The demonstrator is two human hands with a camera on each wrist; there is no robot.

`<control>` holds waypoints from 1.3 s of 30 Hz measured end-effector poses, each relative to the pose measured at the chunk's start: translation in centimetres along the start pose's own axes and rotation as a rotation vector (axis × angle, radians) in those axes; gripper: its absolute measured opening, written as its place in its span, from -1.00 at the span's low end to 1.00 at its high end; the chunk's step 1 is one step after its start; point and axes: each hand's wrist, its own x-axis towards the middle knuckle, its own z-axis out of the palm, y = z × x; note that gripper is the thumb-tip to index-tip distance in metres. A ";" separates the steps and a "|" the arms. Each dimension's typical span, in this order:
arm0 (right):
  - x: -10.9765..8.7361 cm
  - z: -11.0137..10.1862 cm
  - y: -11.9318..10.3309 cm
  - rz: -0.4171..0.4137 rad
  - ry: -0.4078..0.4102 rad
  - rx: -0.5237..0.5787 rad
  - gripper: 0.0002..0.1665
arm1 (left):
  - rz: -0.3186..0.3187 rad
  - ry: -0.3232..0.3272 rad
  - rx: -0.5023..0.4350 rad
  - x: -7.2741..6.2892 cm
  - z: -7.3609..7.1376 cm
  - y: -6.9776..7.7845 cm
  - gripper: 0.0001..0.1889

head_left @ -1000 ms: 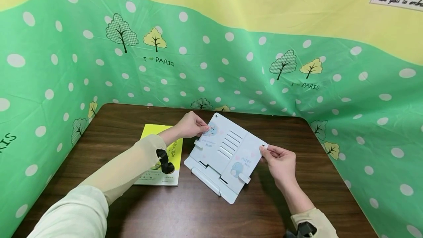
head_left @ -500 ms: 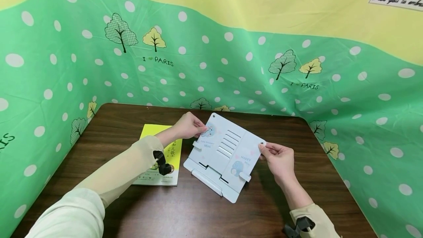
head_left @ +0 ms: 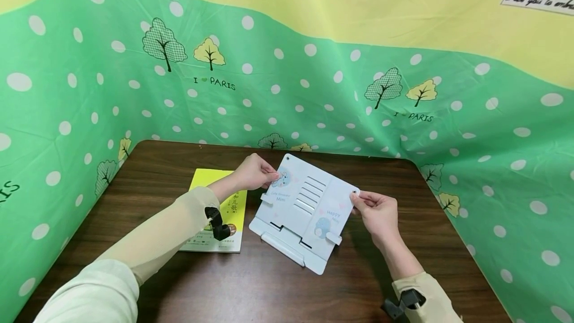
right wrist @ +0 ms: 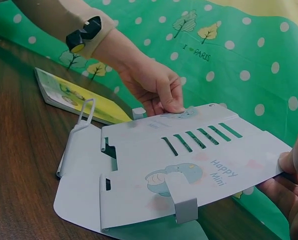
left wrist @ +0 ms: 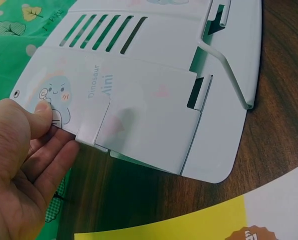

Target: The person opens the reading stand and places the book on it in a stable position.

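A white book stand (head_left: 309, 208) with slots, side clips and printed cartoon dinosaurs is held at an angle over the dark wooden table. My left hand (head_left: 255, 172) pinches its left edge, thumb on the printed face and fingers beneath, as the left wrist view shows. At the upper right corner, my right hand (head_left: 378, 216) grips the plate between thumb and fingers. The base plate (left wrist: 223, 145) with its wire lip (left wrist: 228, 70) lies along the front edge. In the right wrist view, a side clip (right wrist: 184, 200) sticks out beside the word "Happy".
A yellow and white book (head_left: 239, 213) lies on the table (head_left: 233, 288) at the left, partly under my left forearm. A green and yellow printed curtain (head_left: 278, 79) rises behind the table and along both sides. Black camera mounts sit on both wrists.
The book stand has turned slightly, its top edge shifting a little to the left and its bottom corner to the right. Both hands have moved slightly left with it, keeping their hold.
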 end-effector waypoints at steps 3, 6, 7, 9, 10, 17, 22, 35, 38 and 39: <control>0.2 0.1 -0.1 -0.001 -0.004 -0.008 -0.68 | -0.002 0.004 -0.003 -0.2 -0.1 0.1 -0.83; 0.4 0.1 -0.2 -0.002 -0.010 -0.016 -0.68 | -0.007 0.009 -0.003 -0.3 -0.1 0.1 -0.83; 0.4 0.1 -0.2 -0.002 -0.011 -0.018 -0.68 | -0.009 0.011 -0.005 -0.4 -0.1 0.2 -0.83; 0.5 0.2 -0.3 -0.003 -0.016 -0.025 -0.68 | -0.014 0.014 -0.005 -0.5 -0.2 0.1 -0.83; 0.6 0.2 -0.3 -0.004 -0.019 -0.029 -0.69 | -0.015 0.015 -0.003 -0.5 -0.2 0.1 -0.83; 1.1 0.2 -0.3 -0.006 -0.033 -0.064 -0.70 | -0.033 0.025 -0.008 -0.7 -0.3 0.1 -0.83; 1.4 0.2 -0.5 0.001 -0.041 -0.084 -0.68 | -0.044 0.028 -0.011 -1.0 -0.3 0.0 -0.84; 2.1 0.0 -0.6 0.023 -0.080 -0.088 -0.66 | -0.024 0.029 -0.035 -1.6 -0.1 -0.3 -0.85; 2.4 0.0 -0.5 0.017 -0.087 -0.101 -0.67 | -0.019 0.031 -0.037 -1.6 -0.1 -0.4 -0.85; 2.5 0.0 -0.5 0.014 -0.090 -0.106 -0.67 | -0.020 0.033 -0.038 -1.7 -0.1 -0.4 -0.85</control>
